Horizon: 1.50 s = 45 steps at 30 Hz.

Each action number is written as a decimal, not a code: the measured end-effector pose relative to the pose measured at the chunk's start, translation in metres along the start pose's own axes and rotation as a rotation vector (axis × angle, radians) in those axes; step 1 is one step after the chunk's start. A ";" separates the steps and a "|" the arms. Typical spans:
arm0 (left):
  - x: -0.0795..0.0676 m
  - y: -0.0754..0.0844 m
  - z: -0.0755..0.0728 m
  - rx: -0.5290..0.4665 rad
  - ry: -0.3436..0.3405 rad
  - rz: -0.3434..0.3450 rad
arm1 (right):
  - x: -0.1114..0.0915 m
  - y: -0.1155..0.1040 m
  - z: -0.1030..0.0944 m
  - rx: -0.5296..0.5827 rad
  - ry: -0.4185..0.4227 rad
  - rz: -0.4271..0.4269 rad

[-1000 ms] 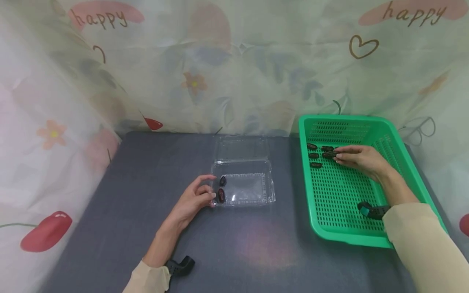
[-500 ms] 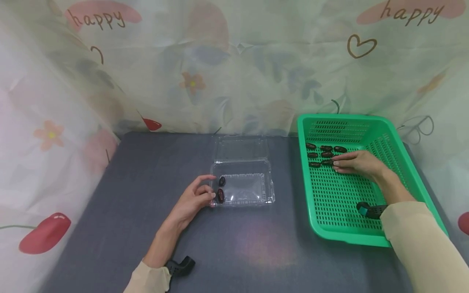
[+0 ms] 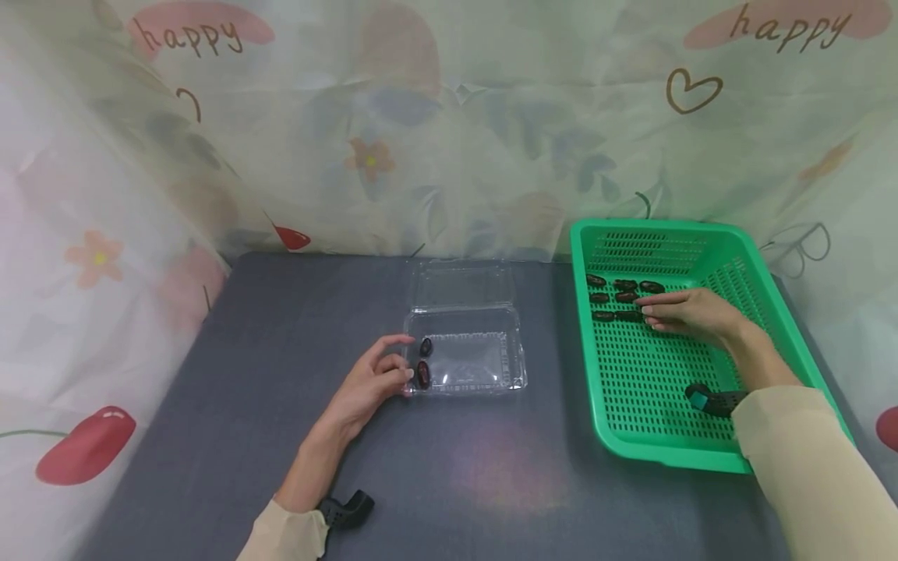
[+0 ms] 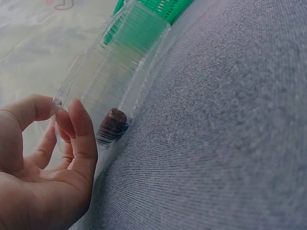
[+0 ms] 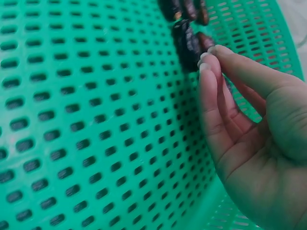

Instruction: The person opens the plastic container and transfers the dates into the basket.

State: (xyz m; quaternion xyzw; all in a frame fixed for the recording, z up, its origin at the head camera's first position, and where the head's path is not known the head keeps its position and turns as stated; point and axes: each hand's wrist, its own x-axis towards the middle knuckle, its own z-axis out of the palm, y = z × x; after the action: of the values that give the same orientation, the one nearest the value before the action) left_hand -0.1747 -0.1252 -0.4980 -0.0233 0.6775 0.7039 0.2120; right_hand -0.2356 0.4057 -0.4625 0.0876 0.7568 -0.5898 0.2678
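My left hand (image 3: 370, 379) holds the left rim of a clear plastic clamshell box (image 3: 466, 312), thumb and fingers on its edge. Two dark dates, a nearer one (image 3: 423, 375) and a farther one (image 3: 426, 347), lie along that side inside the box. In the left wrist view, one date (image 4: 113, 125) shows through the plastic. My right hand (image 3: 694, 315) is down in the green basket (image 3: 595, 389), fingertips pinching the right end of a date (image 3: 627, 316). The right wrist view has that date (image 5: 186, 45) at the fingertips, partly hidden behind them.
Several dates, including a back-corner one (image 3: 595, 280), lie in short rows at the basket's far left. The box's open lid (image 3: 463, 284) leans back toward the patterned curtain (image 3: 463, 156). Grey cloth (image 3: 491, 460) covers the table between box and basket.
My right hand has moved a little toward the near side, from the second row of dates to the third, where another date now lies. My left hand has stayed at the box.
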 end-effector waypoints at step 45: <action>0.000 0.006 0.005 0.048 -0.016 0.005 | -0.051 -0.114 0.159 0.045 -0.018 -0.375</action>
State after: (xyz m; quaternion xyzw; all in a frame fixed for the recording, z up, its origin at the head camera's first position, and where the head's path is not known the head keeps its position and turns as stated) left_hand -0.1754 -0.1206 -0.4920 -0.0109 0.6926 0.6881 0.2160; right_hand -0.1956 0.2333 -0.3659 -0.0544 0.7440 -0.6470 0.1578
